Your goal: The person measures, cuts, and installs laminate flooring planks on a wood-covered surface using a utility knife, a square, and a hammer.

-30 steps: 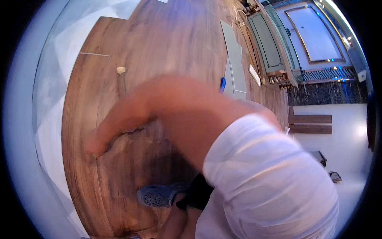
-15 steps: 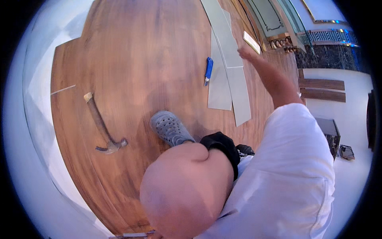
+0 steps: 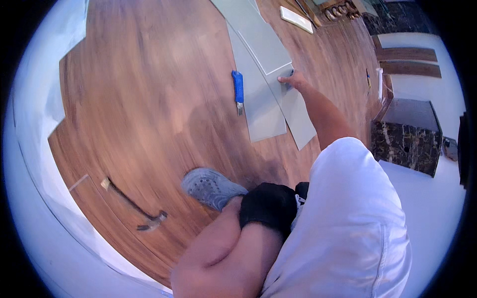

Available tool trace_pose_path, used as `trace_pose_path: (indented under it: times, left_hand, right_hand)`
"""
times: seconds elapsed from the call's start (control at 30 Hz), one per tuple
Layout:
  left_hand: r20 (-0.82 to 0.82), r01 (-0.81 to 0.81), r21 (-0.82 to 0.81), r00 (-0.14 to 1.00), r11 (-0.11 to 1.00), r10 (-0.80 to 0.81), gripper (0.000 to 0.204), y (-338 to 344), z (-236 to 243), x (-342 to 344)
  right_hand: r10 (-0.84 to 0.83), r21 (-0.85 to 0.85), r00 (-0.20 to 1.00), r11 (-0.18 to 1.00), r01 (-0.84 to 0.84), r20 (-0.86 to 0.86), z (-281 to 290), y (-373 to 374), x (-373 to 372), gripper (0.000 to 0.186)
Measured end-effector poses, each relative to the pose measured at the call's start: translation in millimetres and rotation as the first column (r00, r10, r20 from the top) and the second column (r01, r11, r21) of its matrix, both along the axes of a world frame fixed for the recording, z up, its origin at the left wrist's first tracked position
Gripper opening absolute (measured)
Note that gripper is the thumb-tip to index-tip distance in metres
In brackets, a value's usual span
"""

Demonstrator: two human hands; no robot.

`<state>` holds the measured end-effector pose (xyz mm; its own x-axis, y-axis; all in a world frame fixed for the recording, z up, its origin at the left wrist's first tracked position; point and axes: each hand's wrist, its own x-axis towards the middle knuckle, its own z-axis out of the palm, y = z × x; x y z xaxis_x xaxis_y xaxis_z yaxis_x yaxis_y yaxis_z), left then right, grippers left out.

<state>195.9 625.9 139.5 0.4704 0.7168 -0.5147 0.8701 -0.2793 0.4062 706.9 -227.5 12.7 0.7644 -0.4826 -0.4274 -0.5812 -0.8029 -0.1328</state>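
My right hand (image 3: 293, 80) reaches out over the right edge of the overlapping pale grey planks (image 3: 264, 115), just below the end of the upper plank (image 3: 263, 47). Its fingers are closed, with the thumb over the plank surface. A small dark patch shows by the thumb; whether it is a held thing or shadow I cannot tell. Left of the planks lies a blue utility knife (image 3: 238, 90) with its blade end toward me. My left hand is out of view.
A claw hammer (image 3: 133, 202) lies on the wood-look floor (image 3: 149, 99) at the left. My grey clog (image 3: 211, 187) stands between it and the planks. A white bar-shaped piece (image 3: 296, 20) rests beyond my hand. On the right are a dark marbled box (image 3: 407, 139) and brown planks (image 3: 410, 68).
My right hand has come nearer, from beside the white piece to the plank edge. The whole view has shifted, with more of the marbled box showing at the right.
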Motion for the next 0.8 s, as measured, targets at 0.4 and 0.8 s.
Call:
trace_pose_path:
  times: [0.4,0.8]
  left_hand:
    - [-0.009,-0.104,-0.041,0.995,0.994,0.104,0.021,-4.3,-17.8,17.5]
    - [0.015,-0.240,-0.054,0.970,0.969,0.241,0.025,-17.0,-19.3,-22.2]
  right_hand:
    - [0.028,0.144,0.978,0.988,-0.058,0.205,24.1,-14.9,-13.0,0.089]
    - [0.136,-0.167,0.954,0.982,-0.093,0.267,151.7,116.6,-39.8,0.058]
